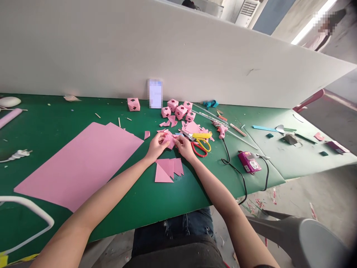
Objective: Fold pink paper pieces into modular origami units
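Between my two hands is a folded piece of pink paper [169, 142], held just above the green table. My left hand [157, 146] pinches its left side, and my right hand [184, 146] grips its right edge with closed fingers. Right beside my right hand lie scissors [206, 145] with red and yellow handles and a yellow utility knife [202, 135]. Several cut pink paper pieces [164, 173] are spread below my hands. Beyond them sit several folded pink paper shapes [181, 111] with diamond-shaped openings, and pink scraps [193, 127] are heaped nearby.
Large pink sheets [80, 163] cover the left of the green table [156, 208]. A phone [155, 93] leans on the white partition [111, 48]. To the right are a pink glue gun [222, 131] with its black cord, clear sticks, and a purple box [249, 162].
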A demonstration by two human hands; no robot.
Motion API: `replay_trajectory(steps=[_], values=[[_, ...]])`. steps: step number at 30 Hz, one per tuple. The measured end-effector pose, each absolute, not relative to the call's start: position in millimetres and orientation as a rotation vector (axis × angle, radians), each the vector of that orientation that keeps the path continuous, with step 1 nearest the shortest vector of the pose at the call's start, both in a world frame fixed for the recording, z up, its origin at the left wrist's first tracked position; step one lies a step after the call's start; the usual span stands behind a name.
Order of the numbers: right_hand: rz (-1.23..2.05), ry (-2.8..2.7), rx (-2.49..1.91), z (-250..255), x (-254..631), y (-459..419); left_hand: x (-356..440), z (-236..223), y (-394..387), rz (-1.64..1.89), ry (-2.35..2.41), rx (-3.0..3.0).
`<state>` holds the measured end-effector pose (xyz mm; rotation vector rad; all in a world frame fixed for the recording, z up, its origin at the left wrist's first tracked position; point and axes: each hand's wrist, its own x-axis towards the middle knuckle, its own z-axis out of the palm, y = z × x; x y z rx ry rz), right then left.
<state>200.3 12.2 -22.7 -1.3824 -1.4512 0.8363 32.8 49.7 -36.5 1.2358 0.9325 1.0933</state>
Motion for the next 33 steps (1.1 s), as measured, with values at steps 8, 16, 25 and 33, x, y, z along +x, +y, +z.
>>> replay_trajectory(steps=[8,16,25,33], values=[[0.901,-1.498,-1.341,-17,199,12,32,-26,46,1.135,0.904,1.148],[0.825,-1.592,-1.346,-19,199,13,30,-29,46,1.085,0.939,1.249],[0.966,-1.515,-1.300,-23,196,14,29,-26,46,1.132,0.965,1.166],[0.971,-1.497,-1.245,-20,200,14,32,-31,46,1.108,0.914,1.205]])
